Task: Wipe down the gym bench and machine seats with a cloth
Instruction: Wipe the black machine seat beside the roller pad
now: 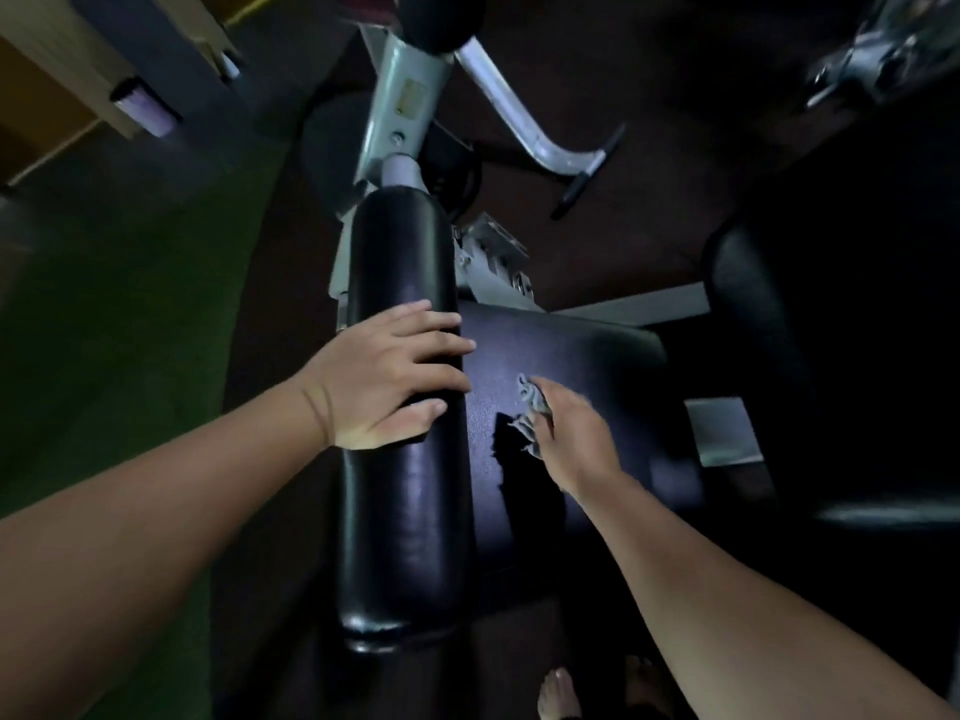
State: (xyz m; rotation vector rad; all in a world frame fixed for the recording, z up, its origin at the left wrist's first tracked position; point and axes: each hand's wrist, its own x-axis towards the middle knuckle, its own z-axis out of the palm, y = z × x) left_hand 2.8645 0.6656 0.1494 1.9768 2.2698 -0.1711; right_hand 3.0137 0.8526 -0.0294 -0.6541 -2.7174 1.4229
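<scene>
A long black padded back rest (402,511) runs up the middle of the view, with a black seat pad (587,356) beside it on the right. My left hand (387,376) lies flat across the back rest, fingers spread over its top. My right hand (574,433) presses a small grey cloth (531,413) onto the seat pad near the back rest. Most of the cloth is hidden under my fingers.
The machine's grey metal frame (405,106) and a bent handle bar (524,127) rise beyond the pads. Another black padded seat (810,330) stands at the right. Green floor mat (130,330) lies on the left. My bare feet (561,693) show at the bottom.
</scene>
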